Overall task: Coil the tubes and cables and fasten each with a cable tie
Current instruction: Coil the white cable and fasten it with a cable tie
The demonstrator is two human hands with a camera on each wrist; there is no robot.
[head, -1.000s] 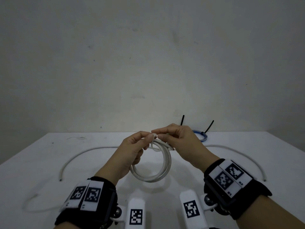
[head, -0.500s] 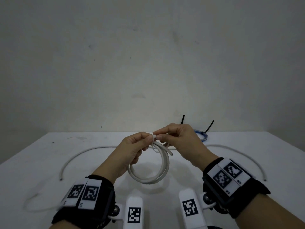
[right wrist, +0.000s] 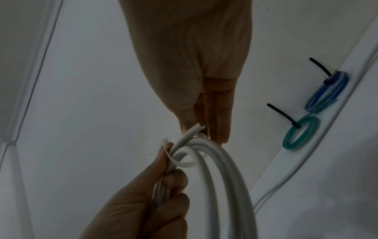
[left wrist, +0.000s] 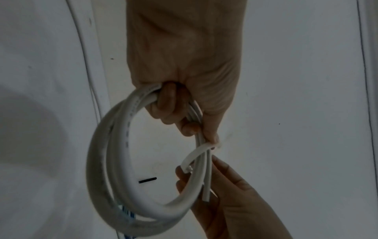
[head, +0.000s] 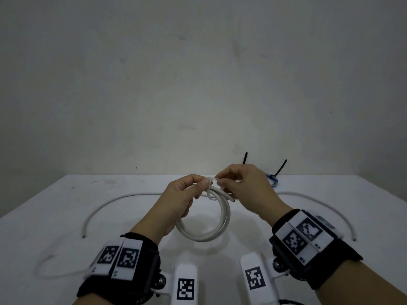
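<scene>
My left hand [head: 203,183] holds a white cable coil [head: 204,225] upright above the table. Its fingers [left wrist: 171,103] curl through the coil, and thumb and forefinger pinch the strands at the top. A white cable tie [head: 210,189] loops loosely round the strands there. It shows as an open loop in the left wrist view [left wrist: 193,156] and the right wrist view [right wrist: 181,160]. My right hand [head: 220,181] pinches the tie's thin tail [right wrist: 207,131] next to the left fingertips. One cut end of the cable [left wrist: 205,198] sticks out of the coil.
A long white tube [head: 110,203] lies in a wide arc across the table behind the hands. A thin clear tube [head: 50,275] lies at front left. At the back right lie a blue coil [right wrist: 327,92] and a teal coil [right wrist: 301,133], each bound with a black tie.
Both hands and the coil have risen slightly. The right fingertips have drawn a little away from the left ones along the tie's tail.
</scene>
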